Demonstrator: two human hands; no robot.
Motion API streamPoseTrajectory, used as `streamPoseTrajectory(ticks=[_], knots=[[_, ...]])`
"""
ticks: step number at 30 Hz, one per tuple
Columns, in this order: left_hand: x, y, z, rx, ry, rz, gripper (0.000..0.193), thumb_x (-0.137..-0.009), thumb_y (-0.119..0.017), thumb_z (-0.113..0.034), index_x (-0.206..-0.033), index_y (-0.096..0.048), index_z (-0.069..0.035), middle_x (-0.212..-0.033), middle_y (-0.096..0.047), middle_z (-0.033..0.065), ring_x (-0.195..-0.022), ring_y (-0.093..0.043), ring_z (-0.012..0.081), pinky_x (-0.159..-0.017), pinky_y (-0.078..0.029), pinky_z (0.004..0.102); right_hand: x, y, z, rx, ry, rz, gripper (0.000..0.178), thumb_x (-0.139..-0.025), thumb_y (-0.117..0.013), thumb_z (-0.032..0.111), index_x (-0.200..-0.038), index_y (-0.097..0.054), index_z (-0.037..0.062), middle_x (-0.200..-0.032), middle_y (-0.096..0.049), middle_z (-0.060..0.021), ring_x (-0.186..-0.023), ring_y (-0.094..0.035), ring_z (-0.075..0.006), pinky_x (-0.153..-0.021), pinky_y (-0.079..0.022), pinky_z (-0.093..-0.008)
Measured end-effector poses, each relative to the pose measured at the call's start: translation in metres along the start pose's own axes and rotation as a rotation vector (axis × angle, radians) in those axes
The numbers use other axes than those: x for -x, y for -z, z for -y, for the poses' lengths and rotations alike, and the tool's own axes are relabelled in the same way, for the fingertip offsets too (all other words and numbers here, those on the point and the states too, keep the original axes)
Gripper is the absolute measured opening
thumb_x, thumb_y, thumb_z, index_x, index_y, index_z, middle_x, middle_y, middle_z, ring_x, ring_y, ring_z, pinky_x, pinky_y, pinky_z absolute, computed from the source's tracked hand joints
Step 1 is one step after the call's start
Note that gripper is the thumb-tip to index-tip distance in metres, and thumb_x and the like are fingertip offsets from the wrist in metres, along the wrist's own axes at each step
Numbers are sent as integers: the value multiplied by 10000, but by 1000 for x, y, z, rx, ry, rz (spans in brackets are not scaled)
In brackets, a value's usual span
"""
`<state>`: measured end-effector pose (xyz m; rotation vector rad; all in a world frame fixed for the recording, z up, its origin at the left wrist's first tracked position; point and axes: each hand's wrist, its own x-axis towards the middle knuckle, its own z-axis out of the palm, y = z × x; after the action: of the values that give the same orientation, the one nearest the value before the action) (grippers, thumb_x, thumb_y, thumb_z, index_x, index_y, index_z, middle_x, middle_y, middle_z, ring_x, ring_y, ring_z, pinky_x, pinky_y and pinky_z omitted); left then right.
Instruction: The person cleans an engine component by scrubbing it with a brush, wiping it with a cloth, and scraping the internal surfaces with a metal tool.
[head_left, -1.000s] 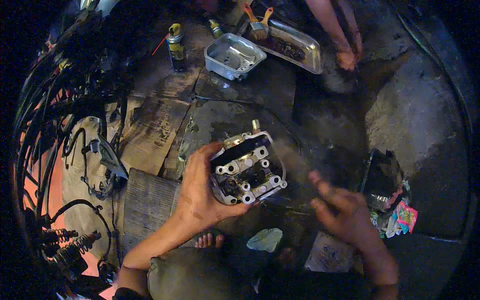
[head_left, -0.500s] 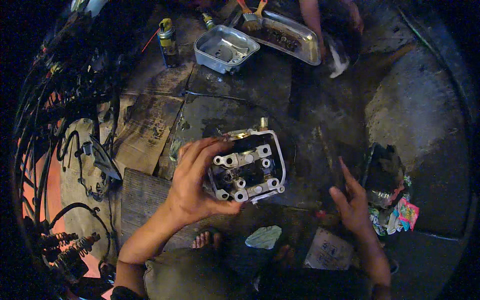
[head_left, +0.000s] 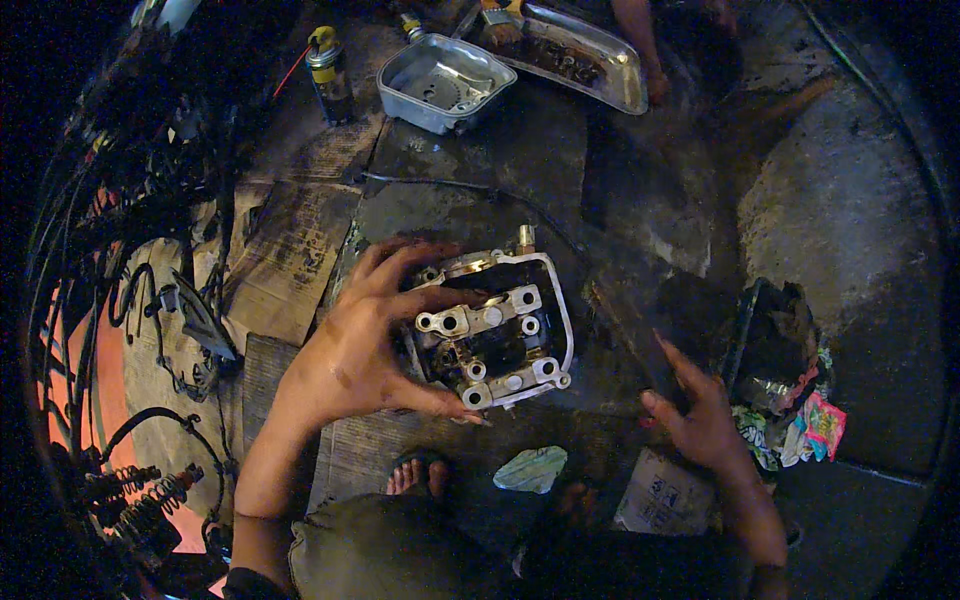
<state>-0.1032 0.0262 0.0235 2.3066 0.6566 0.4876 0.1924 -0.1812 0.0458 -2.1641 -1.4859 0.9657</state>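
Note:
An engine cylinder head (head_left: 515, 375) with a pale metal rim and bolt holes faces up in front of me. My left hand (head_left: 375, 345) is shut around its left side, thumb along the near edge and fingers over the far edge. At the right, my right hand (head_left: 695, 410) is closed on a long, dark, flat bar (head_left: 632, 335). Its tip points up and left toward the cylinder head, apart from it. The bar is too dark to tell its exact kind.
A metal pan (head_left: 448, 82), a spray can (head_left: 328, 75) and a tray (head_left: 625, 75) with a brush (head_left: 502, 22) and small parts stand far off. Another person's arm (head_left: 640, 40) is beside the tray. Crumpled wrappers (head_left: 800, 430) lie right; cables and springs (head_left: 150, 490) left.
My left hand has shifted slightly left with the cylinder head, one finger now reaching over its top. The bar in my right hand has swung its tip left, closer to the cylinder head.

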Motion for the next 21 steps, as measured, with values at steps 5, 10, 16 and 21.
streamPoseTrajectory(ticks=[5,10,16,21], knots=[[-1,-2,-2,-31,-33,-51,780,-415,-915,-414,-1097,-721,-88,-1339,-531,146,-1255,-431,386,-1079,-358,489,6,0,4,43,-3,-27,661,-874,-709,246,-1450,-421,100,-1307,-592,-199,-1219,-571,-332,-1033,-436,-416],[4,-9,-9,-74,0,-84,770,-419,-916,-379,-1074,-710,-31,-1341,-541,154,-1308,-411,407,-1091,-354,491,8,4,3,122,83,-83,674,-878,-700,330,-1448,-421,102,-1258,-617,-212,-1150,-612,-358,-977,-488,-426],[5,-10,-7,165,121,2,792,-420,-934,-313,-1116,-692,-21,-1392,-513,149,-1355,-402,371,-1113,-325,491,11,13,15,61,-53,3,620,-875,-707,222,-1415,-452,54,-1318,-586,-189,-1215,-579,-305,-1011,-456,-386],[-3,2,-10,177,29,54,832,-423,-940,-386,-1110,-687,9,-1388,-504,192,-1339,-407,399,-1109,-317,495,15,13,11,68,104,-34,632,-875,-714,242,-1415,-448,50,-1314,-591,-182,-1194,-595,-296,-975,-482,-383]])
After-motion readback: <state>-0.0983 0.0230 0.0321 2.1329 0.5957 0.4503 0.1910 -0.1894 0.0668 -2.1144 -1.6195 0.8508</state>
